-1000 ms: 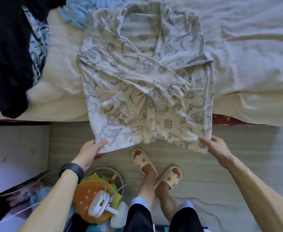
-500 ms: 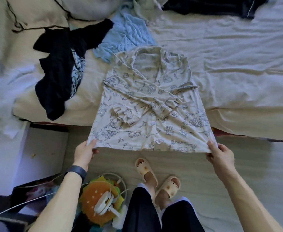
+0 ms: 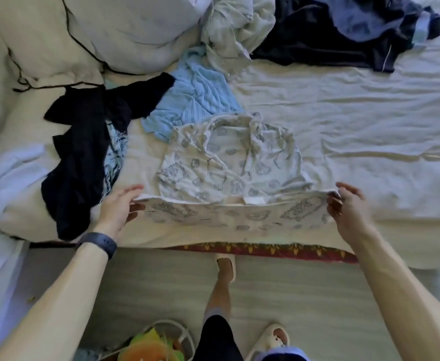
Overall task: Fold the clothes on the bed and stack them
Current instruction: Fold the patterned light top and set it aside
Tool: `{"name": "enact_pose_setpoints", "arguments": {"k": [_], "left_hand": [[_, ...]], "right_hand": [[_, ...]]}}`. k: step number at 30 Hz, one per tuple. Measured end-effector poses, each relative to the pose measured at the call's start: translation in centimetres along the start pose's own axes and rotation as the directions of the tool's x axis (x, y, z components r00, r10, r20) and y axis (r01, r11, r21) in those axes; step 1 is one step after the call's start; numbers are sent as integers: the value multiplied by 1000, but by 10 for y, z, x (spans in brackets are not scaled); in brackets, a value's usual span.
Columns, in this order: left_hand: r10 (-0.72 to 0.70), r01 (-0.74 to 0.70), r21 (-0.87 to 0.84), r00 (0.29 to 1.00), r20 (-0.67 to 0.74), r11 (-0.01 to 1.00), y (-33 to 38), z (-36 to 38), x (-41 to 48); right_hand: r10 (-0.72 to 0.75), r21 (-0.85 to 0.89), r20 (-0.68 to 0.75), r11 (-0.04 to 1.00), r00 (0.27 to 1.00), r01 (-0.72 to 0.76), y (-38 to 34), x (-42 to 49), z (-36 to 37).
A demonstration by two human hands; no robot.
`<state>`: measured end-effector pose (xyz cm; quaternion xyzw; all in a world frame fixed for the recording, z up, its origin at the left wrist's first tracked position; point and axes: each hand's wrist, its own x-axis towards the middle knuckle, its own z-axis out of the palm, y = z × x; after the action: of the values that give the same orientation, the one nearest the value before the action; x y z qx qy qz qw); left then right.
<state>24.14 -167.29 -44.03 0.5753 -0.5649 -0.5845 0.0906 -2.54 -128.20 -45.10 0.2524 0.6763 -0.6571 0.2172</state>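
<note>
Grips clamped: left hand [image 3: 117, 208] and right hand [image 3: 350, 209] pinch the patterned shirt [image 3: 229, 165], stretched between them.

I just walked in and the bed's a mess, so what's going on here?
A person stands at the bed folding a printed shirt. The left hand and right hand each grip a hem corner, holding the hem raised over the shirt's lower half. A black garment, a light blue knit and a dark pile lie unfolded nearby. No folded stack is in view.
</note>
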Motion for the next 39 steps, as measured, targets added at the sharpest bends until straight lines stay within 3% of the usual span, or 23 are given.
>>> {"name": "enact_pose_setpoints", "arguments": {"k": [7,10,12,14,16,19,23,27,29,31,33,36,39], "left_hand": [[133,-133,-8,991,-11,991,98,91,193],[220,-209,208,975,-29,955,109,128,270],[177,-180,378,983,44,908,103,147,296],[147,-166,514,986,77,842,95,156,302],[211,-220,599,974,86,770,91,159,298],[331,-312,672,938,105,672,89,161,295],[367,-256,661,930,-31,705,96,161,300],[347,-229,719,938,-19,657,106,167,300],[437,-272,759,899,-18,592,110,179,289],[573,-382,814,816,74,438,110,198,272],[603,-521,803,751,270,289,113,226,253],[494,-667,718,701,515,199,117,277,238],[377,-684,692,718,584,230,123,321,236]], "right_hand": [[-74,-137,-114,989,991,58,-41,169,130],[-101,-270,-153,961,983,57,-41,236,167],[-93,-452,-100,891,991,38,-33,259,179],[-76,-601,-7,797,997,57,-28,265,181],[-79,-692,52,716,995,93,-30,263,181],[-198,-786,65,593,978,172,-36,264,184],[-356,-696,-99,692,929,191,-49,266,192],[-202,-735,-67,673,977,89,-48,268,193],[-258,-780,-63,616,964,113,-45,263,197],[-408,-820,28,513,913,254,-44,253,207],[-475,-842,220,348,852,411,-47,245,222],[-283,-819,489,175,825,546,-55,249,244],[-139,-780,586,168,798,602,-67,258,261]]}}
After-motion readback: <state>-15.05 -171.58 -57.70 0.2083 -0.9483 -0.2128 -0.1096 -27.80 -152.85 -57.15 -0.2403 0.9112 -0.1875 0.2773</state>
